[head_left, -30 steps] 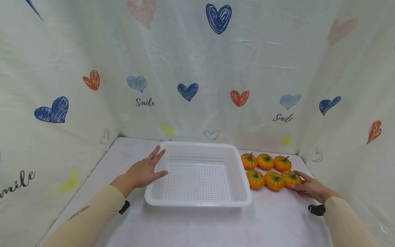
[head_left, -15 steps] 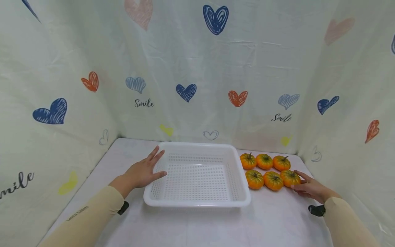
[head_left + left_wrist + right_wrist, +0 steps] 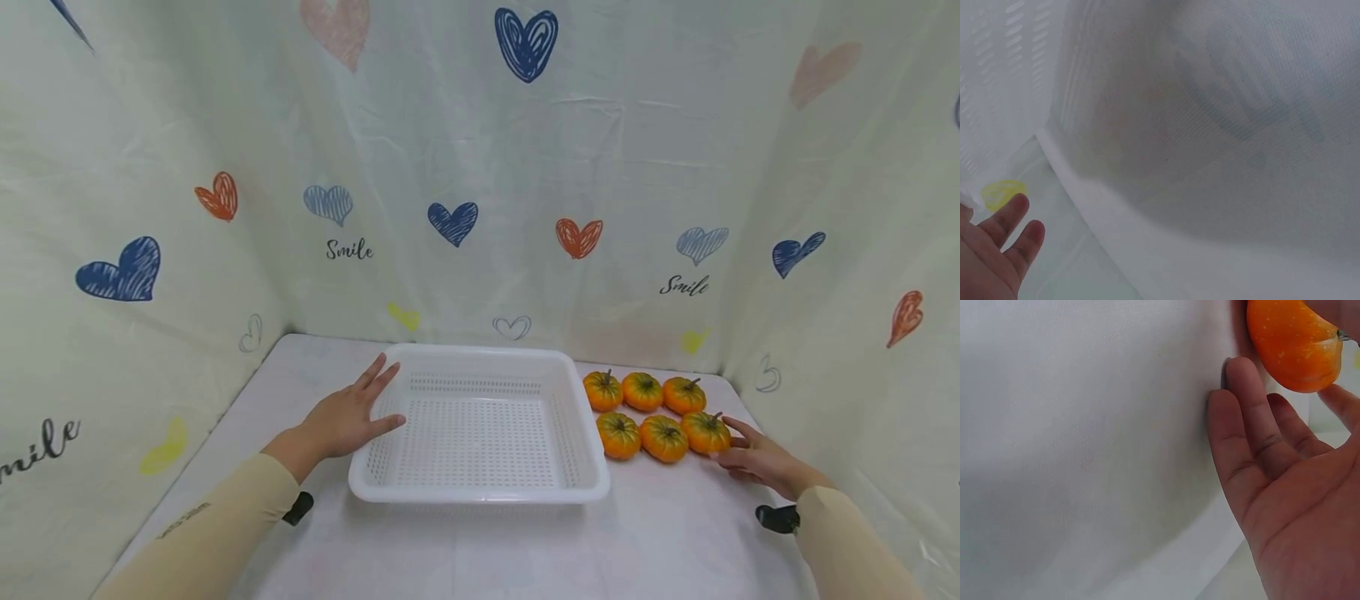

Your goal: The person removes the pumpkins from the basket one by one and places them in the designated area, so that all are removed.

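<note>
A white plastic basket point(image 3: 476, 433) with a perforated floor and walls stands on the table, with nothing inside it. My left hand point(image 3: 341, 421) rests at its left rim, fingers spread and thumb over the inside. Its fingers point(image 3: 1013, 231) also show at the lower left of the left wrist view. Right of the basket, several small orange-and-green pumpkins point(image 3: 663, 437) sit in two rows. My right hand point(image 3: 761, 460) is beside the front right pumpkin point(image 3: 705, 432), fingers loosely extended with the tips right at its side. Close up, that pumpkin point(image 3: 1294, 347) lies between thumb and index finger.
The table point(image 3: 480, 554) has a pale cloth cover. Behind and on both sides hangs a white curtain point(image 3: 637, 167) printed with hearts. The back row of pumpkins point(image 3: 642, 392) stands near the table's far edge, the leftmost ones close against the basket.
My right hand has shifted slightly right, easing its fingers off the front right pumpkin, whose stem now stands up more visibly. My left hand and the basket have stayed put.
</note>
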`<move>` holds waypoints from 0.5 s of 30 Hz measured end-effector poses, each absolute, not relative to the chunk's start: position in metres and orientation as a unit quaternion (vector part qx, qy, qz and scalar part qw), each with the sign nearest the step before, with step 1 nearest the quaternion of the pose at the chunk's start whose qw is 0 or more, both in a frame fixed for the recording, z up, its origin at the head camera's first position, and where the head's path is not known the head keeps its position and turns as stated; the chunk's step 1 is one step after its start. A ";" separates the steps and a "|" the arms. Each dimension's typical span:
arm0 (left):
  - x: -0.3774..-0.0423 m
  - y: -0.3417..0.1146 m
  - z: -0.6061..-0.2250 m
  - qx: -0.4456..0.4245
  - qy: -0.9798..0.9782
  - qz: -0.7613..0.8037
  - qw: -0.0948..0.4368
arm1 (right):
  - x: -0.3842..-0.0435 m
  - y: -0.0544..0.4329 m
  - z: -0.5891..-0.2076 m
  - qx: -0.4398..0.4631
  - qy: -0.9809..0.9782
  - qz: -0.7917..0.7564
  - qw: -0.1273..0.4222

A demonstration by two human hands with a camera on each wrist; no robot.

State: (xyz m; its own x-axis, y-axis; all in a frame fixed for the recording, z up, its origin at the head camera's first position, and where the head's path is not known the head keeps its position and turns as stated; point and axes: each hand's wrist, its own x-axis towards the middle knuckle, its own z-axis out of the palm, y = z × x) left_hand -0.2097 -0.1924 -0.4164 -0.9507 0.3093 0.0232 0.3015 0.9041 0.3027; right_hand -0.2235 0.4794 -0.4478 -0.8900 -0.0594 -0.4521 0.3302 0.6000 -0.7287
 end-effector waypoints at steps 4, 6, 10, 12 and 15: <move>-0.210 -0.192 -0.416 0.165 0.977 0.136 -0.008 | -0.219 0.487 -0.445 0.062 0.869 -0.437 0.223; -0.211 -0.192 -0.416 0.166 0.979 0.121 -0.018 | -0.217 0.490 -0.442 0.054 0.873 -0.430 0.223; -0.212 -0.192 -0.416 0.164 0.981 0.096 -0.041 | -0.214 0.494 -0.431 0.041 0.885 -0.411 0.215; -0.212 -0.192 -0.416 0.162 0.981 0.092 -0.052 | -0.213 0.494 -0.424 0.031 0.888 -0.406 0.213; -0.211 -0.193 -0.415 0.167 0.979 0.092 -0.070 | -0.212 0.490 -0.413 0.022 0.897 -0.392 0.204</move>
